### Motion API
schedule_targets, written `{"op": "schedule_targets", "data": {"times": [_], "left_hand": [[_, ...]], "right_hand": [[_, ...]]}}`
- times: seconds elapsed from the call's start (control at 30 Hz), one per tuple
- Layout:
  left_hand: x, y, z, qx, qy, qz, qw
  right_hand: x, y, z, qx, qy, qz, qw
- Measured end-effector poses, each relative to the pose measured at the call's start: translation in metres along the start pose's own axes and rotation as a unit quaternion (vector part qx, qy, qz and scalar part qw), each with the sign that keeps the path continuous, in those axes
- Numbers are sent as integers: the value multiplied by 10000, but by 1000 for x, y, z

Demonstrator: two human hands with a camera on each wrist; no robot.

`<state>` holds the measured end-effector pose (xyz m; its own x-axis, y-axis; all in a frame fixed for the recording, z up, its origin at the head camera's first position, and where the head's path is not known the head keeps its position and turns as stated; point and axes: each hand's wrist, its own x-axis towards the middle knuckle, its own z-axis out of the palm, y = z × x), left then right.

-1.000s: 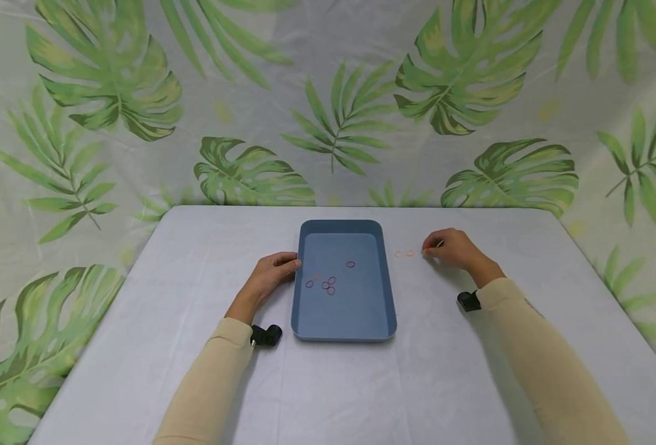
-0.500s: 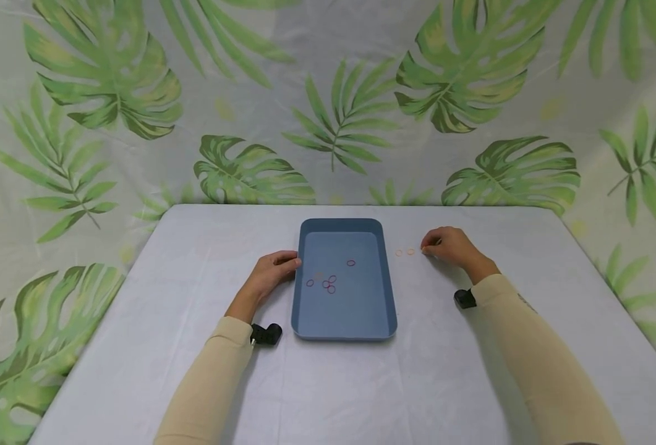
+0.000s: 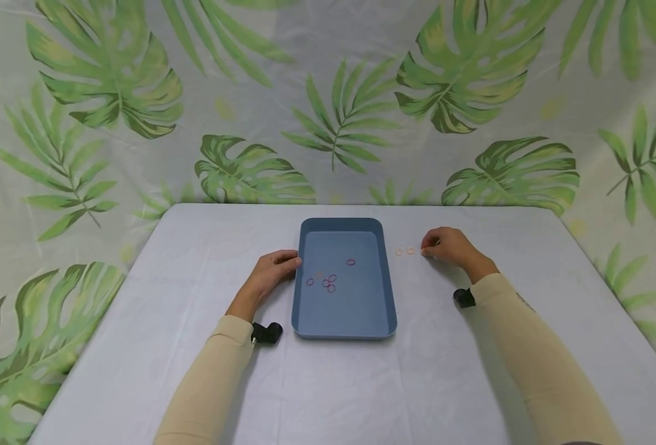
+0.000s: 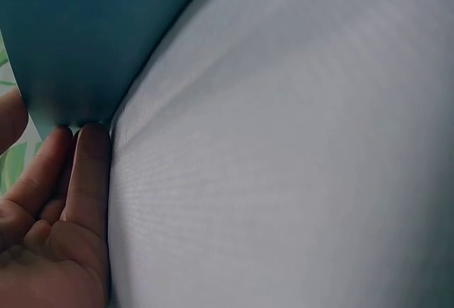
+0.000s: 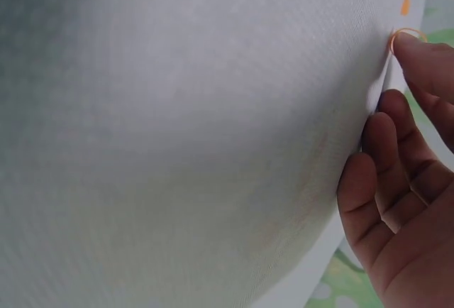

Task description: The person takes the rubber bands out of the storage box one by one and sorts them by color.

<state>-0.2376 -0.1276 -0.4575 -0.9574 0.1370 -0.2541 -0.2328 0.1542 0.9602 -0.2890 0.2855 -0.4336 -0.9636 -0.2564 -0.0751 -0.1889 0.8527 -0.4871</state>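
A blue tray (image 3: pixel 344 318) lies on the white table, with several thin dark-red rubber bands (image 3: pixel 326 283) and a pale orange rubber band (image 3: pixel 319 275) on its floor. My left hand (image 3: pixel 269 272) rests at the tray's left side. In the left wrist view its fingers (image 4: pixel 89 173) lie nearly straight against the outer wall, thumb at the rim. Right of the tray, my right hand (image 3: pixel 452 247) holds an orange rubber band (image 5: pixel 408 31) at its thumb tip, low on the cloth; the index fingertip is hidden behind the thumb. Two more orange rubber bands (image 3: pixel 399 252) lie beside it.
A white cloth (image 3: pixel 339 389) covers the table. Behind it hangs a leaf-patterned curtain (image 3: pixel 350 105). Black wrist cameras (image 3: pixel 268 333) sit at both sleeve cuffs. The tray's raised walls stand between the two hands.
The right forearm has shifted slightly left, while its fingertips stay at the same spot with the orange rubber band. The left hand and the tray have not visibly moved.
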Motion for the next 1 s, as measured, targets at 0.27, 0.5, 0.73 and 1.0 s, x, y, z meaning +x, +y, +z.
{"op": "schedule_targets", "data": {"times": [0.27,0.5,0.73,1.0], "left_hand": [[1,-1,1,35,49,-28,10000],[1,1,0,-25,56,-21,10000],[0,1,0,4,10,48,10000],[1,1,0,9,46,30,10000]], "right_hand": [[0,1,0,-19,-31,61,10000],[0,-2,-2,53,-91,117,9999],[1,-14,-8,278,-108,-97,9995],[9,-53,-18,468,-198,-664,9965]]}}
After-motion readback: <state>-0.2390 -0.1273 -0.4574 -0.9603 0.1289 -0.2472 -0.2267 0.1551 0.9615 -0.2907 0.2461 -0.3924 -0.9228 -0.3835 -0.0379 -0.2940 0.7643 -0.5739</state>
